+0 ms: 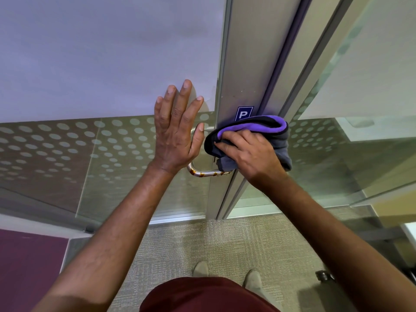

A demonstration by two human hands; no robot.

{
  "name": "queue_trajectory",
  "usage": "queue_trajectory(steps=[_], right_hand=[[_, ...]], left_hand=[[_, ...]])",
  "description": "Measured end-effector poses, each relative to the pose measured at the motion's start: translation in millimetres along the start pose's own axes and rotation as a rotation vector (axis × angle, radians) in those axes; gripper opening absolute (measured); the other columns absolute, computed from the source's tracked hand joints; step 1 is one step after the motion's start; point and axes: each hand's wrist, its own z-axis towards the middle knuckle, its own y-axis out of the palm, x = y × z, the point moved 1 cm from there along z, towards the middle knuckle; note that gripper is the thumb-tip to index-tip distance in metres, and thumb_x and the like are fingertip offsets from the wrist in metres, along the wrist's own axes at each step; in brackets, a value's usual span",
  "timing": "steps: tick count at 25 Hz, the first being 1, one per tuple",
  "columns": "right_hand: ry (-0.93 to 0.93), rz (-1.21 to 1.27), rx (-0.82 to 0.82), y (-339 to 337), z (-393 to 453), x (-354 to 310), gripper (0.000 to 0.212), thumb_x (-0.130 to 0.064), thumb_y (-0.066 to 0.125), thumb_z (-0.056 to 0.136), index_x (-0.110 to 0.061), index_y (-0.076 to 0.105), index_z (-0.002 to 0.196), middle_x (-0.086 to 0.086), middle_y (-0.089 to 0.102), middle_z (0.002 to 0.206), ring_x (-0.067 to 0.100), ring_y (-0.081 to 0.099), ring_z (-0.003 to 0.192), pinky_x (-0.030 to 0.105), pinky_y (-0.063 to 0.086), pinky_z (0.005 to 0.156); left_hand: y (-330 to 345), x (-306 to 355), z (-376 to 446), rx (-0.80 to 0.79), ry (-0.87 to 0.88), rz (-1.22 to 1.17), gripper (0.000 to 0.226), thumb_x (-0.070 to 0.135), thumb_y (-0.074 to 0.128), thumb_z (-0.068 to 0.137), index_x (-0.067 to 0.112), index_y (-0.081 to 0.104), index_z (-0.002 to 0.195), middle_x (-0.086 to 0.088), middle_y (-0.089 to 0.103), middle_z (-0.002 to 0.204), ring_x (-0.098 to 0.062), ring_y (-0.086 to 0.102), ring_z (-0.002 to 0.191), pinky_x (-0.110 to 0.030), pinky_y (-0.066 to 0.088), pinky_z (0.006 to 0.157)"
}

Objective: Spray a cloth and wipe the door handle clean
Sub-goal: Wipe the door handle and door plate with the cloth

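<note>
A frosted glass door (101,64) fills the view, its metal frame (243,75) at the right edge. The left hand (177,131) lies flat, fingers spread, on the glass. The right hand (245,154) grips a purple-grey cloth (254,129) against the frame, over the door handle (202,173).

Left hand (177,134) flat with straight fingers on the frosted glass door (101,64), just left of the metal door handle (203,173). Right hand (247,154) grips a bunched purple and grey cloth (254,129), pressed over the handle's right part against the aluminium door frame (245,64), just below a blue P sticker (243,113). Below the handle: carpet (225,244) and 2 shoes (201,269).
</note>
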Motion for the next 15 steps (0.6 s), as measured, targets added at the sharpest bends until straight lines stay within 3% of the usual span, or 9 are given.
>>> queue_trajectory(steps=[5,9,12,15], right_hand=[[0.028,-0.085,-0.169,-19.0,0.9,-3.9,0.043,-0.024,0.034,0.100,-0.024,0.065,0.129,-0.002,0.060,0.132,0.026,0.057,0.121,0.039,0.038,0.098],[0.196,0.008,-0.270,-32.4,5.6,-3.9,0.041,-0.026,0.040,0.100,-0.029,0.065,0.132,-0.006,0.061,0.129,0.024,0.052,0.126,0.039,0.034,0.101],[0.366,0.398,-0.056,-50.2,2.7,4.5,0.050,-0.009,0.053,0.081,-0.026,0.075,0.122,-0.005,0.070,0.123,0.026,0.059,0.117,0.041,0.043,0.095],[0.545,0.800,0.326,-52.6,1.1,12.2,0.061,0.023,0.064,0.073,-0.013,0.076,0.120,0.005,0.069,0.126,0.021,0.064,0.121,0.041,0.051,0.107]], left_hand=[[-1.8,0.8,0.6,-0.004,-0.007,-0.001,0.049,0.034,0.041,0.111,0.015,0.041,0.156,-0.016,0.027,0.167,-0.015,-0.007,0.164,-0.045,0.002,0.133],[-4.2,-0.1,1.3,-0.022,-0.009,-0.008,0.049,0.032,0.043,0.110,0.014,0.042,0.156,-0.015,0.027,0.167,-0.014,-0.007,0.163,-0.044,0.002,0.133],[-4.6,-1.7,0.6,-0.031,-0.008,-0.020,0.049,0.029,0.047,0.108,0.014,0.043,0.156,-0.015,0.027,0.167,-0.014,-0.006,0.163,-0.044,0.002,0.133],[-3.7,-2.7,0.8,-0.025,-0.005,-0.024,0.050,0.027,0.048,0.107,0.014,0.042,0.156,-0.015,0.027,0.167,-0.014,-0.006,0.163,-0.044,0.001,0.133]])
